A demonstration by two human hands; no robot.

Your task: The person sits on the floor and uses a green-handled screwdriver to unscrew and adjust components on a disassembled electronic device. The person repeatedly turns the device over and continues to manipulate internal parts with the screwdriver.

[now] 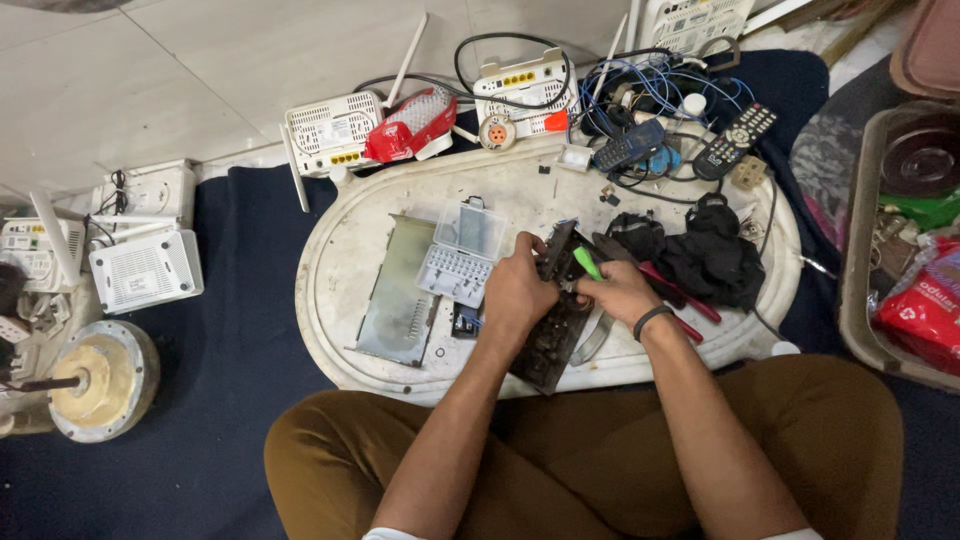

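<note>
Left of the hands: metal cover [400, 295], clear bit case [462, 252]. Left hand [517, 292] clamped on the circuit board [553, 325] (stiff, light, probably fragile; best gripped by the edges). Right hand [622, 292] closed around a green-handled screwdriver [588, 263]. Beyond, black cloth [700, 255].

A scuffed white oval tray [350, 250] sits on a dark blue mat [230, 340] over pale floor tiles [150, 80]. On the tray: a grey metal plate [400, 300], a clear bit case [462, 250], a dark circuit board [555, 335], a black cloth [705, 255] and remote controls [735, 138].
</note>
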